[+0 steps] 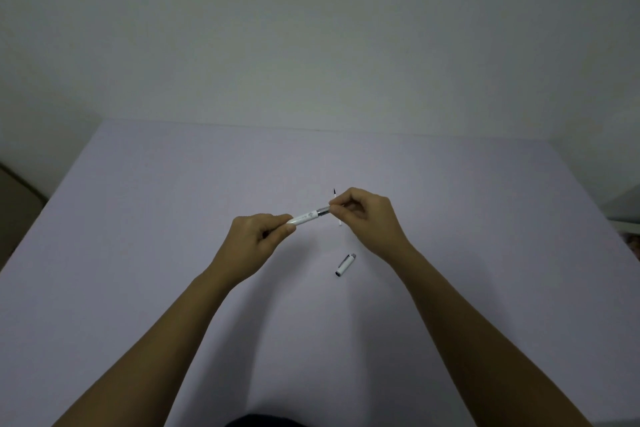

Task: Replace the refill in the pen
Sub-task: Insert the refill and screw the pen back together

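Note:
A white pen barrel (306, 217) with a silver collar is held level above the table between both hands. My left hand (258, 236) grips its left end. My right hand (367, 215) pinches the silver front end. A thin white refill (335, 199) with a dark tip lies on the table behind my right hand, partly hidden by the fingers. The white pen cap (345, 264) with a silver end lies on the table below my right hand.
The work surface is a pale lilac table (173, 218) with its far edge against a plain wall. A dark object shows at the left edge (17, 204) and something pale at the right edge (627, 218).

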